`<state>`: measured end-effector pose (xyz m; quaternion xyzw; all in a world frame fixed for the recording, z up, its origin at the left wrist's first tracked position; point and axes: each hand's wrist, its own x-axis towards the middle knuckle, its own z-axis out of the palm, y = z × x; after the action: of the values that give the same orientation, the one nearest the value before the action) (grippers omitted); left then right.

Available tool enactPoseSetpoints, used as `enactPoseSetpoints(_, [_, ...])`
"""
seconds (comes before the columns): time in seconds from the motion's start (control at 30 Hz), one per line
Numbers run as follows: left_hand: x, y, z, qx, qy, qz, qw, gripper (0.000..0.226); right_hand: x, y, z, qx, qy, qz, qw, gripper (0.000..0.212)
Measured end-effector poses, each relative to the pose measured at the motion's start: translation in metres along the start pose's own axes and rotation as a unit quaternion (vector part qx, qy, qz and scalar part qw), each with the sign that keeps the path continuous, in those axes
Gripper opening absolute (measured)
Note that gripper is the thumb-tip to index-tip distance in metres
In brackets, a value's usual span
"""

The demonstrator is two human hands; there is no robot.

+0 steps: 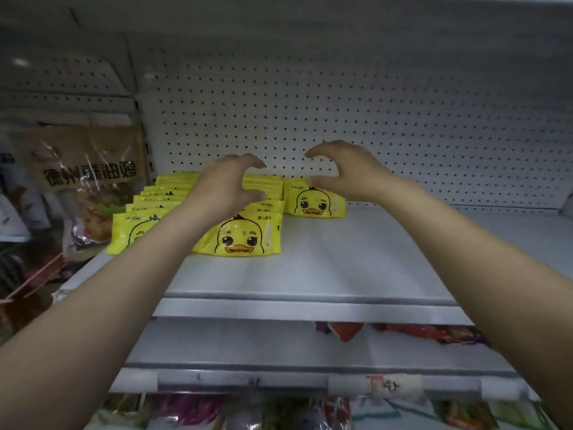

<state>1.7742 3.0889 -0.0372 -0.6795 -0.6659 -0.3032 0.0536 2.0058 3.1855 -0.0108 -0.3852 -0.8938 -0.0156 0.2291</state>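
Yellow packs printed with a cartoon duck lie on a white shelf (341,262). One row of several overlapping packs (136,231) runs back along the left, a second row (242,237) lies beside it, and a single pack (314,204) sits further right near the pegboard. My left hand (226,184) hovers over the second row, fingers loosely curved, holding nothing. My right hand (344,172) hovers above the single pack, thumb close to its top edge, fingers curved and empty.
A white pegboard wall (403,119) backs the shelf. A brown food bag (83,169) stands left of the shelf. Below, a second shelf carries red snack packets (428,332) and a price rail (310,383), with more goods underneath.
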Motion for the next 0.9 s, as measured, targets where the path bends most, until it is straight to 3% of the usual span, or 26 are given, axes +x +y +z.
enactPoseSetpoints(0.2, [-0.091, 0.025, -0.033, 0.028, 0.022, 0.01, 0.999, 0.066, -0.075, -0.043, -0.016, 0.015, -0.001, -0.104, 0.994, 0.056])
enactPoseSetpoints(0.33, [-0.154, 0.046, -0.044, 0.061, 0.047, 0.01, 0.997, 0.058, -0.115, -0.07, -0.011, 0.018, -0.012, -0.134, 0.991, 0.059])
enactPoseSetpoints(0.67, [-0.3, 0.052, -0.1, 0.167, 0.067, -0.106, 0.978, 0.052, -0.176, -0.171, 0.013, 0.075, -0.03, -0.222, 0.972, 0.063])
enactPoseSetpoints(0.9, [-0.363, 0.02, -0.147, 0.219, 0.063, -0.179, 0.957, 0.052, -0.176, -0.26, 0.027, 0.124, -0.04, -0.28, 0.951, 0.058])
